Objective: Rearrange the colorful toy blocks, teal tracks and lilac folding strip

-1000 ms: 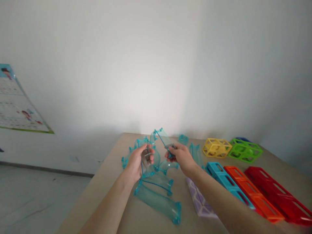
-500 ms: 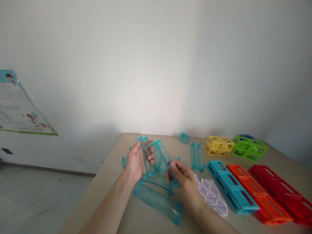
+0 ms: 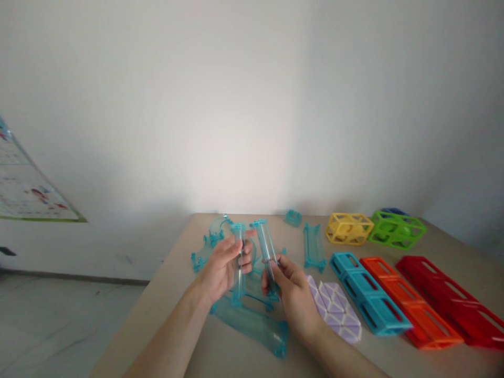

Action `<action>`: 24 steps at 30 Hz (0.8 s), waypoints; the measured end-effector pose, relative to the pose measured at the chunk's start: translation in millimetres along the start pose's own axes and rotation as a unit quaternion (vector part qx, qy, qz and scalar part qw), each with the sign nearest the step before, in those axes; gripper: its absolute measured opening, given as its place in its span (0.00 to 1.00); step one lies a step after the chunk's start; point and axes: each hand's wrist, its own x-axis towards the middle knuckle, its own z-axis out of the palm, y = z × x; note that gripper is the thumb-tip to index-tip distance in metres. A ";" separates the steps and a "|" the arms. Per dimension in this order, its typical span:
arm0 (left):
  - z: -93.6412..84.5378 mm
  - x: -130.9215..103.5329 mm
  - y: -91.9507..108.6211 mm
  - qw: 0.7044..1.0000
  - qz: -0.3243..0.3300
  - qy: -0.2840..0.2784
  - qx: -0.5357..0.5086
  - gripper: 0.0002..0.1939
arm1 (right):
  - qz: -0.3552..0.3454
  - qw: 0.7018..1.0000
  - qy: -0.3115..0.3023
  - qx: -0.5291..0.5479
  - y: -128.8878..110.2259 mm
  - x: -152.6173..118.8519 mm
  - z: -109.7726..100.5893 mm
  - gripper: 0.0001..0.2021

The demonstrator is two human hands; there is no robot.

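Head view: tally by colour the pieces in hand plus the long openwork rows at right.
Clear teal: 2 (left piece in the left hand, right piece in the right hand)
Light blue row: 1
Orange row: 1
Red row: 1
Total: 5

The wall poster (image 3: 35, 184) runs off the left edge, its print too small to read; a dark object (image 3: 7, 251) below is too indistinct to name. The left hand's grip (image 3: 223, 262) covers part of an upright teal piece (image 3: 238, 289), the right hand's grip (image 3: 291, 291) the lower part of a slanting teal piece (image 3: 265, 240). A green block (image 3: 397, 230) mostly hides a blue block (image 3: 396, 211). Both forearms leave the bottom edge.
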 end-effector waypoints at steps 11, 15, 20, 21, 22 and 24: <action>3.5 2.0 -2.6 0.996 0.022 0.068 0.056 0.18 | 0.027 0.996 0.081 -0.008 3.2 -0.2 0.1 0.17; 4.0 2.7 -3.5 0.995 -0.010 0.076 0.064 0.13 | 0.007 0.997 0.072 -0.014 7.4 0.8 0.9 0.18; 3.7 4.4 -4.8 0.993 -0.013 0.103 0.058 0.11 | -0.021 0.998 0.063 -0.020 18.4 3.7 -0.8 0.18; 3.4 4.8 -4.7 0.992 -0.014 0.109 0.058 0.11 | -0.024 0.998 0.062 -0.020 19.7 3.8 -1.3 0.18; 3.2 5.1 -4.6 0.992 -0.015 0.114 0.058 0.11 | -0.027 0.997 0.062 -0.023 20.6 3.6 -1.6 0.17; 3.4 5.1 -4.5 0.991 -0.022 0.118 0.057 0.11 | -0.034 0.997 0.061 -0.034 21.6 2.6 -2.1 0.17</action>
